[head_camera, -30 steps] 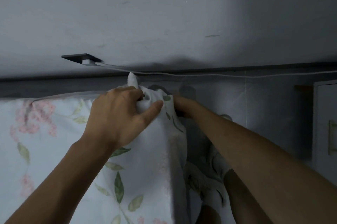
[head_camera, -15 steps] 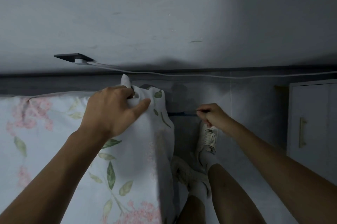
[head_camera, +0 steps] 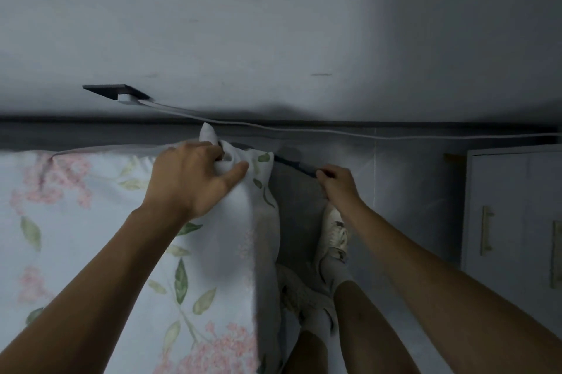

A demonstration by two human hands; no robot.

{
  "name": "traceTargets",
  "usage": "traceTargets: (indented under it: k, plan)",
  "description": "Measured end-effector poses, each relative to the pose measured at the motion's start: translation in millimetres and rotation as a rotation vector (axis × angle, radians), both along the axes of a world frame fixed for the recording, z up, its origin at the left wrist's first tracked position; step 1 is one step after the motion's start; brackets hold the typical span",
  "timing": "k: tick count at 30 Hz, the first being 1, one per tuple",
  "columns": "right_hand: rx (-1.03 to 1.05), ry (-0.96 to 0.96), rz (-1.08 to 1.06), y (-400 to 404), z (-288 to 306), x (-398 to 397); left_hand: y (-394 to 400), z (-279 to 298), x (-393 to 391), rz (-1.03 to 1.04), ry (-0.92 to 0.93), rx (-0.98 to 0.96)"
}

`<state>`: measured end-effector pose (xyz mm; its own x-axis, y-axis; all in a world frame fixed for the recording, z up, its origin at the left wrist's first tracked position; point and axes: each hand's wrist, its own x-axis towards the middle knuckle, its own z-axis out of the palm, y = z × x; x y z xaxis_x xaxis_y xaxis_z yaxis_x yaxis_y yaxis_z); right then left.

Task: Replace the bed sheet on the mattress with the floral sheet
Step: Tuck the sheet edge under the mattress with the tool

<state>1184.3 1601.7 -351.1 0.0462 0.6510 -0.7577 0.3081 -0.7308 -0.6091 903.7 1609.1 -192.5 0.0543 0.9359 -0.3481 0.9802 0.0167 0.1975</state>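
The floral sheet [head_camera: 100, 239], white with pink blossoms and green leaves, covers the mattress on the left and hangs down its right side. At the far right corner of the bed my left hand [head_camera: 194, 179] grips a bunched fold of the sheet, a small tip of cloth sticking up behind the fingers. My right hand [head_camera: 337, 182] is to the right of that corner and pinches a dark strap [head_camera: 293, 164] that runs taut from the corner to the hand. The mattress itself is hidden under the sheet.
A grey wall fills the top, with a dark socket plate [head_camera: 114, 90] and a white cable [head_camera: 304, 130] running right along the skirting. A white cabinet [head_camera: 514, 209] with brass handles stands at the right. My legs and white shoes [head_camera: 334, 233] are on the floor between bed and cabinet.
My right hand has drawn away from the corner to the right, pulling the dark strap out taut. My left hand keeps its grip on the bunched corner.
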Motion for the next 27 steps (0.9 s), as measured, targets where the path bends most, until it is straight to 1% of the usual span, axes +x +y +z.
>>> traceTargets:
  k: [3,5,8,10,12,14,16,18,22,24,27]
  plan:
    - [0.056,-0.063,-0.004,10.5,6.6,20.7,3.9,-27.5,3.9,0.005,0.042,-0.022]
    - [0.117,-0.067,0.050,20.7,19.2,8.5,9.7,-35.3,4.3,0.027,0.029,-0.065]
    - [0.253,-0.075,0.159,41.8,41.5,-26.0,12.0,-25.8,-14.6,0.031,-0.032,-0.119]
    - [0.333,-0.055,0.190,56.1,59.0,-52.0,6.4,-16.0,-48.5,0.027,0.006,-0.102]
    - [0.404,-0.029,0.204,69.2,78.4,-77.7,-1.6,-7.1,-96.3,0.087,0.035,-0.021]
    - [0.442,-0.013,0.219,81.7,95.5,-105.5,-12.8,-0.9,-145.9,0.140,0.089,0.007]
    - [0.419,0.000,0.214,92.1,98.6,-134.4,-23.9,-1.2,-182.3,0.160,0.126,-0.056]
    - [0.386,0.019,0.215,97.9,90.8,-162.8,-28.9,-9.9,-198.8,0.146,0.098,-0.092]
    - [0.351,0.075,0.215,100.0,68.6,-212.6,-15.1,-26.4,-208.0,0.168,0.025,-0.143]
    - [0.329,0.115,0.256,101.5,60.7,-232.3,-11.8,-28.3,-211.9,0.184,0.006,-0.172]
    - [0.321,0.131,0.317,109.4,50.4,-255.4,-8.8,-27.7,-209.4,0.148,0.051,-0.203]
